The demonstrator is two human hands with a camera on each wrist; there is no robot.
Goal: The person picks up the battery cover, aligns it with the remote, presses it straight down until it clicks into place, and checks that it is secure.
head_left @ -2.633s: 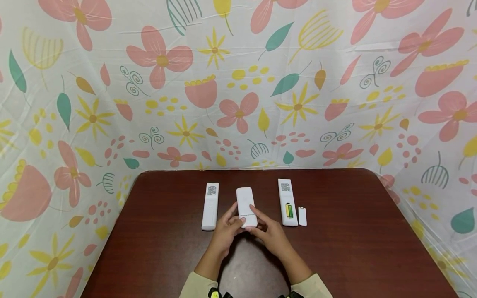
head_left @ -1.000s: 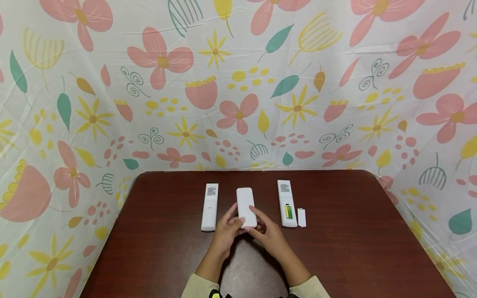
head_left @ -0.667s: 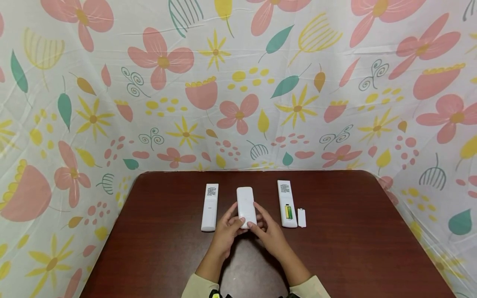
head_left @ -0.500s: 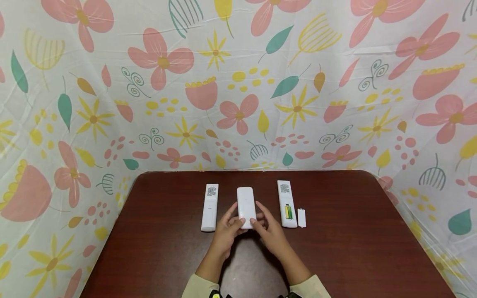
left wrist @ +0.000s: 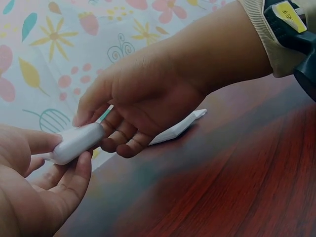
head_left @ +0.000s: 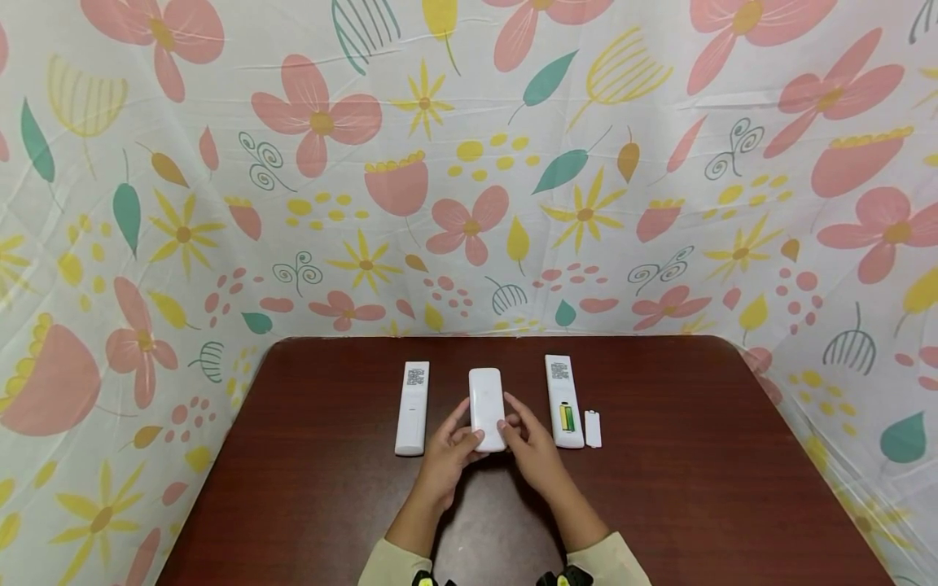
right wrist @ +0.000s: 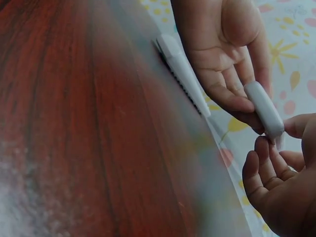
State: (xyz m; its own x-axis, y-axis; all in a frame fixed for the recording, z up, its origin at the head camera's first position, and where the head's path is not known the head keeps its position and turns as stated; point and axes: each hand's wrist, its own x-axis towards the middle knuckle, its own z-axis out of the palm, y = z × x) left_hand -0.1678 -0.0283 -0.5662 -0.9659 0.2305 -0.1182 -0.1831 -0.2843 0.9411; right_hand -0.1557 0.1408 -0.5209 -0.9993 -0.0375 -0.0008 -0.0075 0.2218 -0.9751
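Observation:
Between both hands, a short white remote control is held up with a smooth, plain face toward the head camera. My left hand grips its lower left, thumb on the face and fingers at the side and below. On the other side, my right hand holds the lower right edge, its thumb at the edge and its index finger alongside. The left wrist view shows the remote's rounded end between the two hands. Its underside is hidden in the head view.
A longer white remote lies left of the hands, labelled back up. To the right lies another remote, its compartment showing batteries, with a loose cover beside it. The brown table meets a floral cloth behind.
The right index finger has shifted from the held remote's face to its right side, and the thumb to the edge. A dark line across the remote's lower part no longer shows. The remote moved slightly right.

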